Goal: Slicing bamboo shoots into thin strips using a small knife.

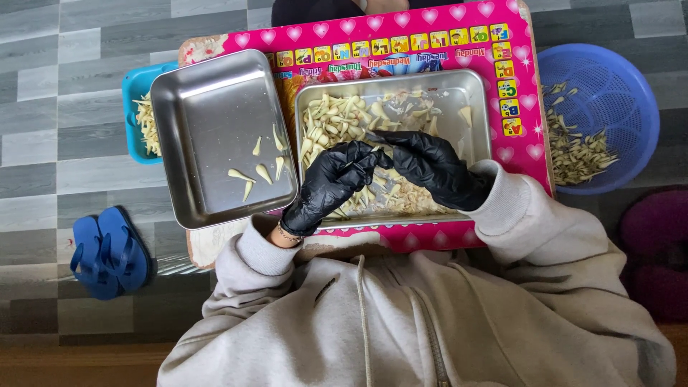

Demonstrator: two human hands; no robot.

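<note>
Garlic clove point(372, 152) pinched between both black-gloved hands above the right steel tray point(473, 89).

Left hand point(331, 183) curls its fingertips point(362, 159) narrowly around the small pale clove; right hand point(433, 166) closes on what looks like a thin dark blade, its tip touching the clove. Beneath lies a heap of pale cloves and skins. Left steel tray point(208, 129) holds a few peeled cloves. Farther, the pink table point(516, 79) shows a row of small coloured letter squares along its heart-patterned edge.
</note>
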